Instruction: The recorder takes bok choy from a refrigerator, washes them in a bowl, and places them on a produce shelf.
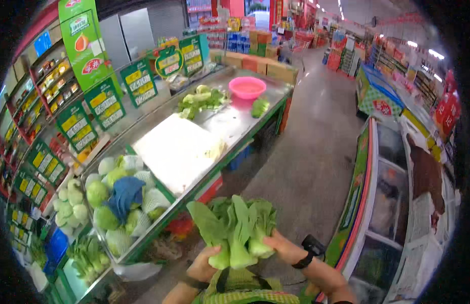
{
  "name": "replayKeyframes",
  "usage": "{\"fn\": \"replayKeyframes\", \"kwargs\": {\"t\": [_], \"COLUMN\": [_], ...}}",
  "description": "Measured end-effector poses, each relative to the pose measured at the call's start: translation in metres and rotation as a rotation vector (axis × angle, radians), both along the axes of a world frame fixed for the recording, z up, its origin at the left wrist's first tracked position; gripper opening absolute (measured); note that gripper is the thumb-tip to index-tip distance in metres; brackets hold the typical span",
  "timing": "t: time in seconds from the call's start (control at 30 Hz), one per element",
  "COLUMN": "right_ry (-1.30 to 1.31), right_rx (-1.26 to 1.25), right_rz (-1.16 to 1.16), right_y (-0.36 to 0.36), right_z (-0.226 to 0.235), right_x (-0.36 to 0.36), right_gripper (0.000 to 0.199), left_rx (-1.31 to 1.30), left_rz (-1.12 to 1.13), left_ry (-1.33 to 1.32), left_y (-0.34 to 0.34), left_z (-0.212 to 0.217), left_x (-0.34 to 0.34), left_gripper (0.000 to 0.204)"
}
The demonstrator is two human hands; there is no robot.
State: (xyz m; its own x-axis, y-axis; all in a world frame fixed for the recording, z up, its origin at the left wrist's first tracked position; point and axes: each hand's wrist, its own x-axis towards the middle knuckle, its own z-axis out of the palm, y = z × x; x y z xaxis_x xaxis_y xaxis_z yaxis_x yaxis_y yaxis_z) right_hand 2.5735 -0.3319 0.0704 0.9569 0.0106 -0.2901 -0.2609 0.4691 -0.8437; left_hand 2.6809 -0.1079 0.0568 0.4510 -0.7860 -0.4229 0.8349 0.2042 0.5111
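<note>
Three heads of bok choy [237, 230] are held together in front of my body, leaves up and pale stem ends down. My left hand [203, 264] is closed around the stem end of the left head. On the other side my right hand [284, 248], with a dark band on the wrist, grips the right head near its base. The middle head sits between them, pressed against its neighbours. Some fingertips are hidden behind the stems.
At my left runs a metal produce counter [214, 133] with a bright white board [171, 147], loose greens [198, 100] and a pink basin [247, 87]. Cabbages [98, 195] with a blue cloth [125, 196] fill its nearer end. Glass-topped freezers [364, 202] line the right side of the aisle.
</note>
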Motion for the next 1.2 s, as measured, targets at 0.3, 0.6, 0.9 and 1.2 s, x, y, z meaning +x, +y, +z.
{"fn": "replayKeyframes", "kwargs": {"t": [0.3,0.6,0.9,1.2], "right_ry": [-0.001,-0.007,0.026,0.023], "right_rx": [-0.025,-0.04,-0.04,0.003], "right_rz": [0.007,-0.178,-0.078,0.176], "right_y": [-0.17,-0.361,-0.584,-0.731], "right_z": [-0.016,0.007,-0.029,-0.03], "right_x": [0.169,0.27,0.392,0.565], "right_gripper": [0.08,0.081,0.07,0.061], "left_rx": [-0.219,-0.212,-0.241,-0.151], "left_rz": [-0.047,-0.217,-0.1,0.24], "left_ry": [0.004,-0.023,0.059,0.016], "left_y": [-0.169,-0.394,-0.606,-0.724], "left_z": [-0.005,0.011,-0.043,-0.042], "left_x": [0.169,0.312,0.41,0.506], "left_gripper": [0.052,0.053,0.056,0.054]}}
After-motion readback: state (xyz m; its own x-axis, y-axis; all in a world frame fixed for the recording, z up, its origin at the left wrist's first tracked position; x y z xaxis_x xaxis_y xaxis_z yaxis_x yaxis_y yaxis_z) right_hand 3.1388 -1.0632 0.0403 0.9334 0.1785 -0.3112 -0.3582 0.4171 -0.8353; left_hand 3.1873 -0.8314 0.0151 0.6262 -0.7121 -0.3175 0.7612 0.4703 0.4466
